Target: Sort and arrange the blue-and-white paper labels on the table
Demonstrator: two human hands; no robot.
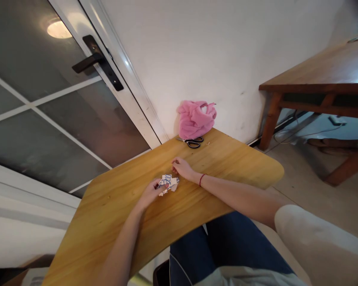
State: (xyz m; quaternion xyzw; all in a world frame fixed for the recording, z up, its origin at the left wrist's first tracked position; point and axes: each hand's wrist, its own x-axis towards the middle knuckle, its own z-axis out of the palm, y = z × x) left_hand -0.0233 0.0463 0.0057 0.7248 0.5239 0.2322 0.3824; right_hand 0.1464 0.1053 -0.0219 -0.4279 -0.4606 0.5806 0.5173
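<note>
My left hand (pixel 151 193) is closed around one side of a loose bunch of small white paper pieces (pixel 170 182) with blue print or lines on them. The thumb lies over the pieces, and they fan out unevenly just above the wooden table (pixel 113 214). Close by, up and to the right of the bunch, is my right hand (pixel 183 168), with a red cord on its wrist. Its fingers curl inward in a loose pinch; whatever may be between them is too small or hidden to make out.
A bunched pink cloth (pixel 196 119) rests at the table's far corner against the white wall. Black-handled scissors (pixel 193 143) lie partly under it, with small crumbs nearby. A glazed door (pixel 86 107) with a dark handle borders the left. Another wooden table (pixel 313 75) stands at right.
</note>
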